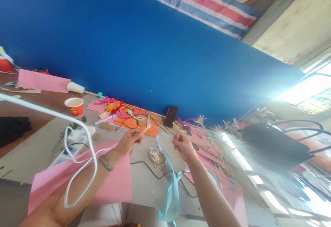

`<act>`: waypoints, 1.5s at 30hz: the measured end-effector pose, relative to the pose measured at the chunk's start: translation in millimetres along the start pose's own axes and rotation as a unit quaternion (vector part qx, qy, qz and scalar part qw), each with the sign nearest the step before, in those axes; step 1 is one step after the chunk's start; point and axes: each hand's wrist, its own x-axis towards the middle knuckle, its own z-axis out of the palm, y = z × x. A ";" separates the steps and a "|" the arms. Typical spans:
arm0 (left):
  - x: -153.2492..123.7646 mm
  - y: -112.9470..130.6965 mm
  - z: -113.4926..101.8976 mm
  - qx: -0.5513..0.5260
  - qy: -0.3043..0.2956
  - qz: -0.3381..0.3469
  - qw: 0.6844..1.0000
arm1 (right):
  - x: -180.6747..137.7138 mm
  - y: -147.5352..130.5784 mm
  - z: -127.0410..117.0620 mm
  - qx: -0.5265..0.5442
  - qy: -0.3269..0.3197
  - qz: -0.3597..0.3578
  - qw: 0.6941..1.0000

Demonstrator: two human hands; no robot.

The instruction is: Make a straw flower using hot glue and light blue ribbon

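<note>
We pinch a pale strip [147,128] between the thumb and fingers of our left hand [133,139]. Our right hand [181,145] is curled, and its fingertips seem to nip a small pale piece [175,127], but it is too blurry to be sure. Both bits are up above the table [144,192], near the orange sheet [152,131], and our hands are apart with a gap between them.

We think we are partway through. The two bits are not joined. Lots more pale slivers [157,157] sit in a little round dish between our arms, so plenty looks left to use. Past our right hand, a star-shaped straw flower [200,120] looks made already, though we can't tell if it is all done.

The light blue ribbon [174,194] hangs in loose loops over the table edge, not tied to anything we can see. The dark phone [171,116] leans by the blue wall [144,54], just beyond our hands.
</note>
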 end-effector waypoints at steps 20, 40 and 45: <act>4.4 -10.0 -10.5 0.011 0.007 -0.011 1.000 | -59.8 58.6 -108.2 -0.715 0.106 0.190 0.664; -2.8 2.6 4.5 0.037 -0.025 0.015 0.999 | -90.3 -10.3 -50.1 -0.046 0.102 0.013 0.994; -2.9 1.2 3.1 0.047 -0.045 0.016 0.998 | -98.9 -24.9 -4.7 -0.076 0.034 0.022 0.996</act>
